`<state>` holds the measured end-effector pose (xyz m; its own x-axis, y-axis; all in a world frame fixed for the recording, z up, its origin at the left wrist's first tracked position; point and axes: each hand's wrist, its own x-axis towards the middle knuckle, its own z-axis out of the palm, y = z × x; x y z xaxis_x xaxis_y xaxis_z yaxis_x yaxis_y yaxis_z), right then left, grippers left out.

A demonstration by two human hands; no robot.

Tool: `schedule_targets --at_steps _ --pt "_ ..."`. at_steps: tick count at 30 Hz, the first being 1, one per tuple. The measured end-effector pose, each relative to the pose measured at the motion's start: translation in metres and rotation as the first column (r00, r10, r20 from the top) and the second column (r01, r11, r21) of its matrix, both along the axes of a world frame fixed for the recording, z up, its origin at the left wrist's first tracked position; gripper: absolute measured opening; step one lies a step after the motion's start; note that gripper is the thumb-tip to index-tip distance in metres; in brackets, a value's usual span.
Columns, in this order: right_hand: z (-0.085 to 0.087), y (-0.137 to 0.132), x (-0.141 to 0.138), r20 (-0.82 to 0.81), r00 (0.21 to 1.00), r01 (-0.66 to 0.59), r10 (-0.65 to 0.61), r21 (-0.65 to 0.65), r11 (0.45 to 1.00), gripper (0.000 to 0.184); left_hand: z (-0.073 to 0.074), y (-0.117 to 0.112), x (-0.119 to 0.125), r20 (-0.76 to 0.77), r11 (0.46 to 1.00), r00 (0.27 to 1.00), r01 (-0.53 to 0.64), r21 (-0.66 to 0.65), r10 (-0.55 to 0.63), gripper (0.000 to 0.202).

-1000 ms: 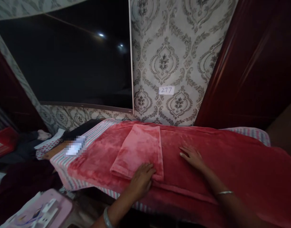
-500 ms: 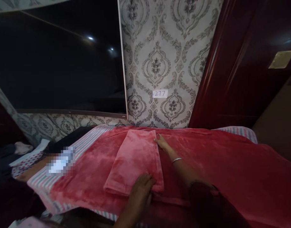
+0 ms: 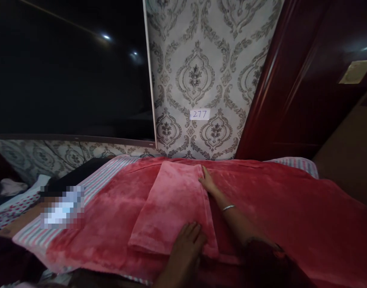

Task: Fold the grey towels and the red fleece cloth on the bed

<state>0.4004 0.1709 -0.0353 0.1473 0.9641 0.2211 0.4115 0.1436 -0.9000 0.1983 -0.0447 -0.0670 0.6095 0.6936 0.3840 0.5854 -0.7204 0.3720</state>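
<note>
A pink folded cloth (image 3: 171, 204) lies on a red plush blanket (image 3: 276, 204) that covers a raised flat surface. My left hand (image 3: 185, 244) rests flat on the cloth's near right corner, fingers stretched out. My right hand (image 3: 206, 182) reaches across to the cloth's far right corner, fingers extended and touching its edge. A bangle (image 3: 228, 207) sits on my right wrist.
A striped sheet (image 3: 90, 188) shows under the blanket at the left. A large dark screen (image 3: 69, 68) hangs on the patterned wall, with a paper tag "277" (image 3: 199, 114) beside it. A dark red door (image 3: 309, 80) stands at the right. Clothes (image 3: 12, 196) lie at the far left.
My right hand moved from the blanket to the cloth's far right corner and stays there. The left hand stays on the near corner. The view has shifted right and closer.
</note>
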Motion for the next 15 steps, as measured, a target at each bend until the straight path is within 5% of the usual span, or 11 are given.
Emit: schedule_targets --at_steps 3,6,11,15 --pt "-0.003 -0.005 0.000 -0.011 0.999 -0.032 0.032 0.017 0.999 0.090 -0.013 -0.001 0.004 -0.062 1.000 0.998 0.003 -0.005 -0.004 0.059" --pt "-0.002 -0.013 -0.002 -0.045 0.995 -0.082 0.084 0.049 0.995 0.091 -0.007 -0.010 0.004 -0.078 0.998 0.997 0.003 -0.057 -0.007 0.066" --pt "0.000 -0.027 -0.005 -0.132 0.985 -0.110 0.110 0.007 0.994 0.092 0.044 -0.017 -0.011 0.032 0.959 0.989 0.144 -0.245 -0.141 0.069" --pt "0.007 -0.027 -0.005 -0.183 0.982 -0.054 0.040 -0.069 0.996 0.078 0.090 0.030 -0.034 0.160 0.941 0.984 0.130 -0.313 -0.083 0.049"
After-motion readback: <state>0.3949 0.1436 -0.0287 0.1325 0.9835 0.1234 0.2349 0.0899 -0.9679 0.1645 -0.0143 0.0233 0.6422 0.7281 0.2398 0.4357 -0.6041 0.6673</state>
